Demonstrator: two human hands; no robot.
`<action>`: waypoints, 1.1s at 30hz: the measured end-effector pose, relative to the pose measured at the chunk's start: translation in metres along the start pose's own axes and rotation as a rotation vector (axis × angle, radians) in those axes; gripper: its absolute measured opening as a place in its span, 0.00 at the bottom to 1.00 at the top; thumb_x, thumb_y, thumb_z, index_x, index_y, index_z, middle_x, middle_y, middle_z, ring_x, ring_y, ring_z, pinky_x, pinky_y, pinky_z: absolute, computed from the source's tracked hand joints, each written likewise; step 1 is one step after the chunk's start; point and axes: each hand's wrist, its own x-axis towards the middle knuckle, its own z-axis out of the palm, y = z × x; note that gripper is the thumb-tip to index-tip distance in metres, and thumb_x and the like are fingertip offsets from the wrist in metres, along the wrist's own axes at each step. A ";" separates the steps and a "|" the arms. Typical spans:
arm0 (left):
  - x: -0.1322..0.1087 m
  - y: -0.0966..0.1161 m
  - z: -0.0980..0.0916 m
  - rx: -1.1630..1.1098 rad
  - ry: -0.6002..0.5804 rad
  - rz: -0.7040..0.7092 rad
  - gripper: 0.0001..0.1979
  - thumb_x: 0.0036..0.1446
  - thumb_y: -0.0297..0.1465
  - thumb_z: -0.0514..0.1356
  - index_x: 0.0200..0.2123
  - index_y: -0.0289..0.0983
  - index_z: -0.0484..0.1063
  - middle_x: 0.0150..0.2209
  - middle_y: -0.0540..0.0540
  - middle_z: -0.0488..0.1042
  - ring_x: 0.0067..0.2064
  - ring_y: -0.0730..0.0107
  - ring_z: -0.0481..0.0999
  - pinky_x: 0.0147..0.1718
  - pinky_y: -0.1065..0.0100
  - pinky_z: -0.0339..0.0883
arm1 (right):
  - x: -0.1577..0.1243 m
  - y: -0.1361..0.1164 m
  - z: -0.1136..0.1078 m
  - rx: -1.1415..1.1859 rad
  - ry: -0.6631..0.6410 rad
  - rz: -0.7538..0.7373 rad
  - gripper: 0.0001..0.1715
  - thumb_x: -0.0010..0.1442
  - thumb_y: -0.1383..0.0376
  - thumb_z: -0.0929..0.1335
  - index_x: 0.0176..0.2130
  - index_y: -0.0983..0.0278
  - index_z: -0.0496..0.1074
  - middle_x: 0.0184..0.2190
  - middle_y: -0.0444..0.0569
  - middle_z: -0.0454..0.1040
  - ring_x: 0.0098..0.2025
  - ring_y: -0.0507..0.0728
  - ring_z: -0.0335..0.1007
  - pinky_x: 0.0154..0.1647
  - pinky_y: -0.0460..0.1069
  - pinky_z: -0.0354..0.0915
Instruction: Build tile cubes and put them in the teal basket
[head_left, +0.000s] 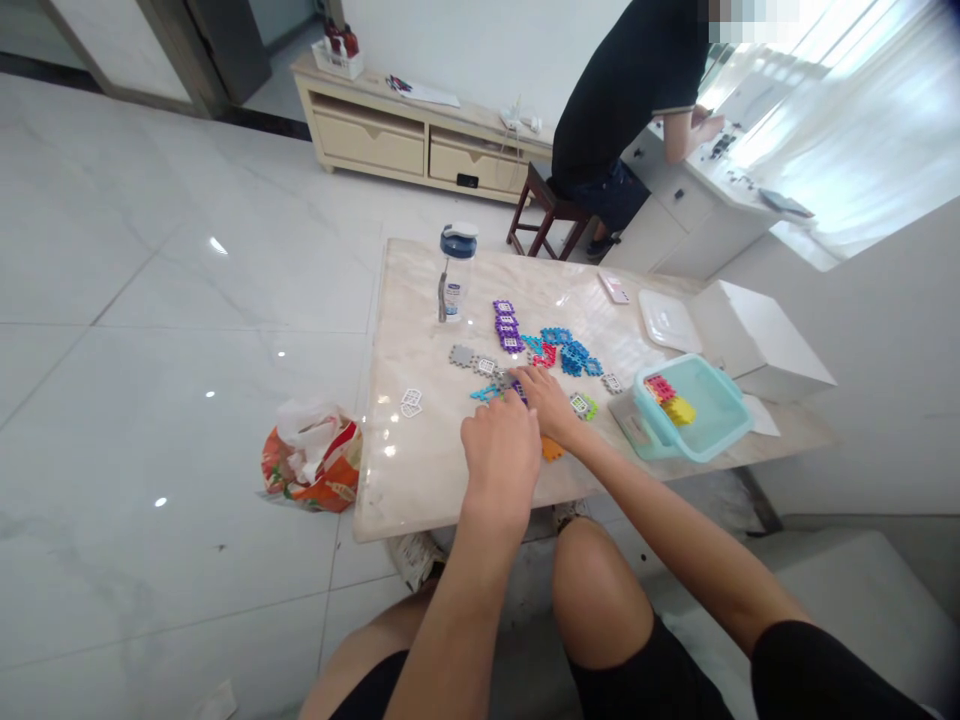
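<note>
Bottle [455,272] behind tiles [525,350], tub [697,420] right

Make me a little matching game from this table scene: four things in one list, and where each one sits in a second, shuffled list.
Things:
1. water bottle
2. teal tub
3. orange patterned bag
4. purple tiles

Places:
A. on the floor left of the table
B. near the table's right edge, holding red and yellow pieces
C. on the table, just right of the bottle
D. upright near the table's far left side

Pairs: 1-D, 2-B, 3-A, 4-C
</note>
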 end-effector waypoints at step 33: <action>-0.022 -0.008 -0.008 -0.041 -0.169 0.037 0.12 0.77 0.35 0.57 0.54 0.35 0.76 0.45 0.38 0.83 0.50 0.48 0.85 0.47 0.54 0.77 | 0.191 0.098 -0.035 -0.132 -0.456 -0.358 0.47 0.52 0.49 0.83 0.64 0.55 0.67 0.61 0.55 0.70 0.58 0.68 0.74 0.64 0.62 0.73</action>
